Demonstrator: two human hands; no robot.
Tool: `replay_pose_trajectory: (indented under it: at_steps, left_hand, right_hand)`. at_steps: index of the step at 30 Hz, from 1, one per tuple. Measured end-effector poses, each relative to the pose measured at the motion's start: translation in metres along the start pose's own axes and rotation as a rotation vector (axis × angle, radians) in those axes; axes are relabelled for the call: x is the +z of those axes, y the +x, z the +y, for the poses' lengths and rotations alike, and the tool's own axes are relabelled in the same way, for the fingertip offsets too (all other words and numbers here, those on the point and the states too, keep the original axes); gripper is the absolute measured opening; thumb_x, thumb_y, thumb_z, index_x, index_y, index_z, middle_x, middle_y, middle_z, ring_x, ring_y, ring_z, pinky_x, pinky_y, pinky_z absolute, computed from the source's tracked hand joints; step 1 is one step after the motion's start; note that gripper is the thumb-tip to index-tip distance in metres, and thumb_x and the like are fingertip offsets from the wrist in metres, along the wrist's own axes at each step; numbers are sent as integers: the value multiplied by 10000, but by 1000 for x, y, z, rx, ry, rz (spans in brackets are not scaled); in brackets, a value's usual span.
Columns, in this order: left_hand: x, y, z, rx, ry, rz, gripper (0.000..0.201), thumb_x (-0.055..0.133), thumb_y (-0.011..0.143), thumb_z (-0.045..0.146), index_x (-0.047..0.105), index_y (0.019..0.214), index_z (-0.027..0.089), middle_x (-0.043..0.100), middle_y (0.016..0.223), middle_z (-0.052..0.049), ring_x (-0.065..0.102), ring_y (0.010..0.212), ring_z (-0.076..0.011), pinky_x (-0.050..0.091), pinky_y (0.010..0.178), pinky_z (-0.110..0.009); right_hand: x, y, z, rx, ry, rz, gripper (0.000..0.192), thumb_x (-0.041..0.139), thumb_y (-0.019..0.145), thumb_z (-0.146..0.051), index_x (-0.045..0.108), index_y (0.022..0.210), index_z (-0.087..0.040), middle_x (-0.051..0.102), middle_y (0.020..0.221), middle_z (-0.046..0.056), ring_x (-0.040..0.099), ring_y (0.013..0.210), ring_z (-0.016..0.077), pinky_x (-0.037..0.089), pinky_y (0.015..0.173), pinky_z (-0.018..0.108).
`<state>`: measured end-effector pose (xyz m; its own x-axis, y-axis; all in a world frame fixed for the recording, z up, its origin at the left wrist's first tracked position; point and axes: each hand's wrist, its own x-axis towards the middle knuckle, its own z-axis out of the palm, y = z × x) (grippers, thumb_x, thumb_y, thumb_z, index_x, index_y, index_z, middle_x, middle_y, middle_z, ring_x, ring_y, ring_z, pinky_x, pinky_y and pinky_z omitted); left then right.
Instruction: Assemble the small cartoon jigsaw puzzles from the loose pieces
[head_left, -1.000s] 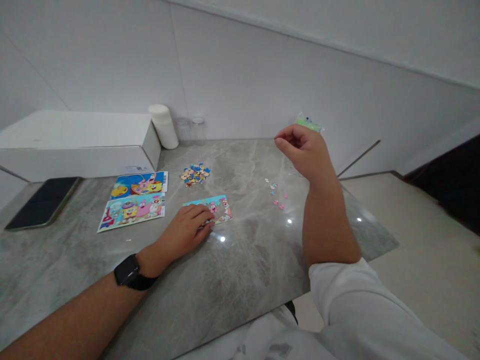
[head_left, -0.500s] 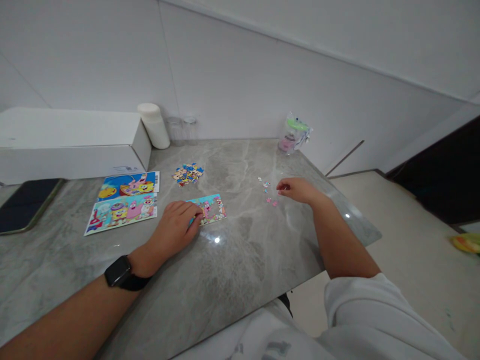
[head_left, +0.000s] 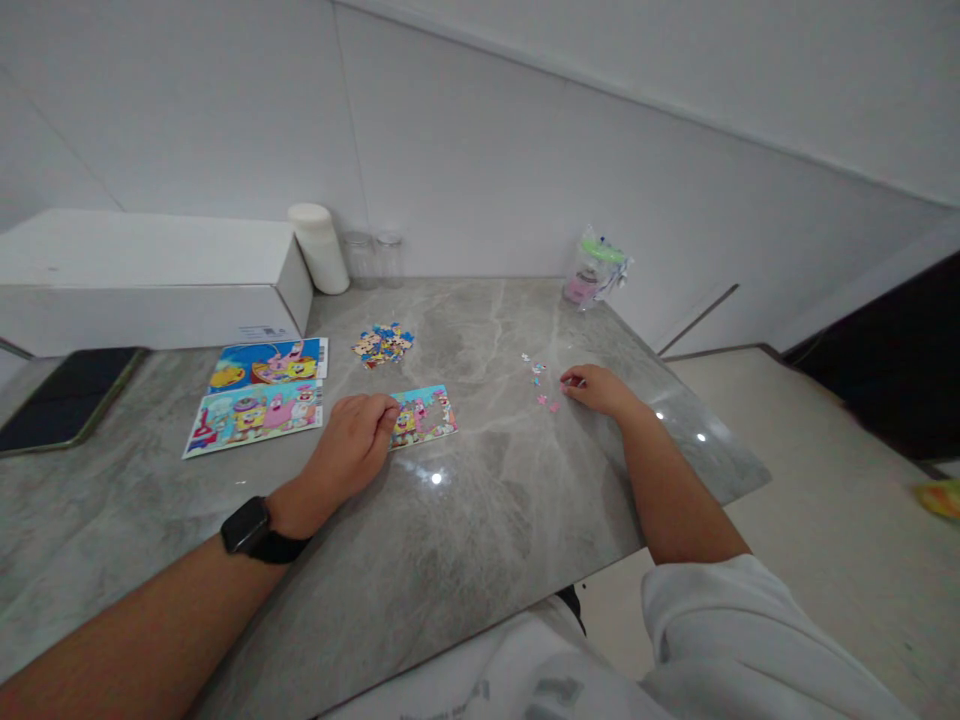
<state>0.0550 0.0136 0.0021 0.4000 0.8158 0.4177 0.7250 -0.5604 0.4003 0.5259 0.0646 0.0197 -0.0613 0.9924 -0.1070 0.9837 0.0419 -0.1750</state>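
My left hand (head_left: pixel 354 447), with a black watch on the wrist, rests on the grey marble table (head_left: pixel 465 500) and touches the left edge of a small partly built cartoon puzzle (head_left: pixel 424 415). My right hand (head_left: pixel 596 388) lies on the table at the right, fingers curled beside a few loose pink and blue puzzle pieces (head_left: pixel 541 380); whether it pinches one I cannot tell. A heap of loose pieces (head_left: pixel 383 344) lies further back. Two cartoon picture cards (head_left: pixel 262 390) lie left of the puzzle.
A long white box (head_left: pixel 150 282) and a dark phone (head_left: pixel 64 398) sit at the left. A white cylinder (head_left: pixel 320 249) and two clear jars (head_left: pixel 375 258) stand by the wall. A small plastic bag (head_left: pixel 595 270) stands at the back right, near the table's right edge.
My right hand came down from mid-air onto the table by the scattered pieces. The plastic bag it hid now shows. My left hand slid slightly left off the puzzle.
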Motion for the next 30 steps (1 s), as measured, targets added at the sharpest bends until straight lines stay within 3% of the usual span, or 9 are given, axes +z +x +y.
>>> replay_pose_trajectory:
  at_steps: [6, 12, 18, 22, 26, 30]
  left_hand:
    - [0, -1, 1, -56, -55, 82, 300, 384, 1073, 392, 599, 1149, 197, 705, 1036, -98, 652, 993, -270, 505, 946, -452]
    - [0, -2, 1, -28, -103, 119, 389, 393, 1075, 366, 523, 1396, 190, 696, 1066, -88, 651, 1026, -259, 489, 1011, -466]
    - [0, 0, -2, -37, -152, 163, 425, 385, 1087, 366, 483, 1450, 169, 687, 1059, -77, 638, 986, -235, 488, 989, -443]
    - [-1, 0, -4, -38, -178, 180, 431, 397, 1091, 379, 497, 1445, 155, 685, 1044, -75, 633, 987, -232, 483, 978, -434]
    - [-3, 0, -2, -40, -190, 201, 420, 400, 1092, 369, 519, 1433, 153, 684, 1028, -70, 627, 957, -227, 480, 956, -426]
    - [-2, 0, -2, -64, -226, 221, 399, 411, 1098, 359, 516, 1437, 178, 678, 1026, -60, 623, 952, -214, 484, 961, -418]
  right_hand:
    - [-1, 4, 2, -6, 36, -25, 237, 689, 917, -282, 787, 1122, -211, 796, 1040, 87, 702, 877, 196, 516, 807, 306]
    - [-5, 8, 2, -40, 96, -69, 205, 697, 895, -261, 773, 1076, -201, 787, 1017, 86, 695, 866, 192, 525, 806, 301]
    - [-5, 18, 1, -1, 135, -122, 107, 728, 819, -214, 723, 923, -190, 782, 968, 86, 693, 843, 192, 518, 761, 290]
    - [-7, 24, -6, 26, 119, -73, 79, 719, 793, -218, 697, 864, -191, 762, 896, 77, 680, 825, 194, 511, 747, 286]
    - [-21, 32, -24, -63, 277, -4, 159, 684, 811, -255, 720, 954, -196, 746, 884, 62, 663, 812, 187, 505, 746, 289]
    - [-42, 41, -74, -272, 536, 29, 252, 720, 813, -431, 739, 940, -214, 699, 784, 24, 618, 729, 181, 474, 675, 305]
